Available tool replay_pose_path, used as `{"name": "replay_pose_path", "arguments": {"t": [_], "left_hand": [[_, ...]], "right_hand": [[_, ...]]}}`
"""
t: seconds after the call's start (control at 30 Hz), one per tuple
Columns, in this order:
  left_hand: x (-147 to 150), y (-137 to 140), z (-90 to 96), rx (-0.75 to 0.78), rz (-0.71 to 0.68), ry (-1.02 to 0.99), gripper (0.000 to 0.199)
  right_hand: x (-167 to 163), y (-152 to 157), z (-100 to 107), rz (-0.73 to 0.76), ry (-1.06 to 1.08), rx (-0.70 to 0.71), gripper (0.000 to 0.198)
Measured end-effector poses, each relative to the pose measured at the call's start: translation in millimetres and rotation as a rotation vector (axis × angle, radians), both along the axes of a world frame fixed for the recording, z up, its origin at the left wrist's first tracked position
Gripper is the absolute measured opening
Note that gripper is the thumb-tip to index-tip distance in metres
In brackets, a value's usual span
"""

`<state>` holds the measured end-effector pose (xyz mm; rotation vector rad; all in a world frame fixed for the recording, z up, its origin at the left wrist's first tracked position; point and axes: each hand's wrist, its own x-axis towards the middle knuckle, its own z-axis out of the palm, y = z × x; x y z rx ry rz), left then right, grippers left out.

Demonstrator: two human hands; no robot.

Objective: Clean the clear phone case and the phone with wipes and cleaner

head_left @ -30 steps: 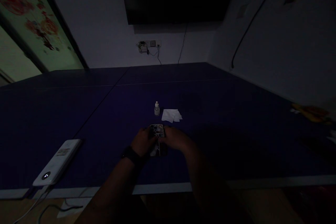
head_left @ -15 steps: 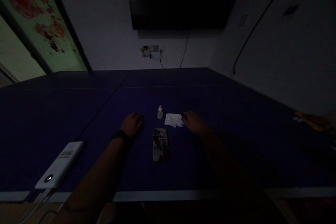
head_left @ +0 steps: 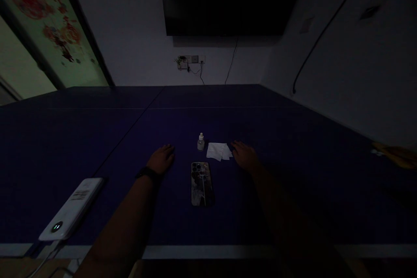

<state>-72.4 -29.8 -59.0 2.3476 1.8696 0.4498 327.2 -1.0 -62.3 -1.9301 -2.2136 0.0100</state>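
Observation:
My left hand (head_left: pixel 160 159) rests on the dark blue table, fingers stretched forward, holding nothing; a dark band is round its wrist. Between my hands lies a phone (head_left: pixel 201 184), its camera side up, with a picture on its back. Beyond the phone a small clear bottle with a white cap (head_left: pixel 201 142) stands upright. To the bottle's right are thin white sheets, perhaps tissue (head_left: pixel 217 151), lying flat and overlapping. Just right of these sheets, my right hand (head_left: pixel 245 155) lies on the table with its fingers extended and nothing in it.
A white power bank (head_left: pixel 72 209) with a lit display and plugged-in cable lies near the front left edge. The table (head_left: pixel 182 95) reaches a wall with sockets (head_left: pixel 190 59) and a large dark screen (head_left: pixel 228 0). Something yellowish (head_left: pixel 395 154) sits at the right edge.
My right hand has shifted slightly right, away from the white sheets, so more of them shows. My left hand has moved slightly left. The view has shifted a little.

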Motion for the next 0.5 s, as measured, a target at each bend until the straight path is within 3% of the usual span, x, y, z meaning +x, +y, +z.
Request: {"name": "replay_pose_path", "arguments": {"t": [0.5], "left_hand": [[5.4, 3.2, 7.6, 0.047, 0.010, -0.006, 0.052]], "right_hand": [[-2.5, -0.2, 10.6, -0.026, 0.040, 0.002, 0.048]]}}
